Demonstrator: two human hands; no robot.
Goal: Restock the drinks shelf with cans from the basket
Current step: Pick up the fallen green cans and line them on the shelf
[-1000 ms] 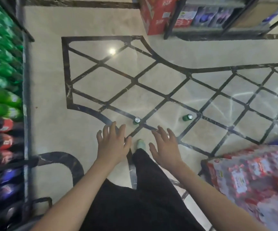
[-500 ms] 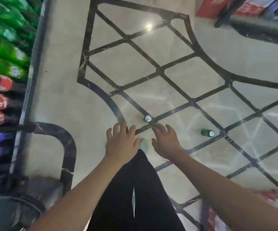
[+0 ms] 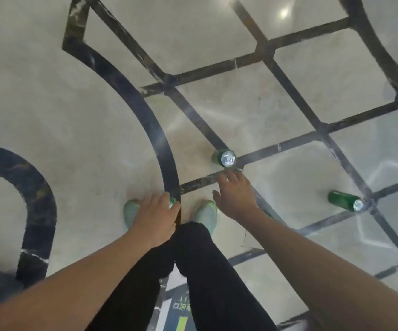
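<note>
A polished beige stone floor [image 3: 49, 103] with a lattice of dark inlaid bands fills the view, with lamp glare at the far edge. A person's legs in black trousers [image 3: 200, 278] run down the near middle, ending in two pale green shoes [image 3: 206, 217] planted on the floor. Both bare forearms reach forward from the near edge. The left hand [image 3: 156, 216] sits over the left shoe with its fingers bent; a sliver of green and silver shows at its fingertips, but whether that grip has hold of a can cannot be told. The right hand [image 3: 237, 195] is spread, fingers loosely straight, its grip holding nothing, fingertips just short of a green drinks can with a silver top [image 3: 225, 158] lying on its side where two dark bands cross. A second green can [image 3: 346, 201] lies on its side well to the right, also on a crossing of bands.
</note>
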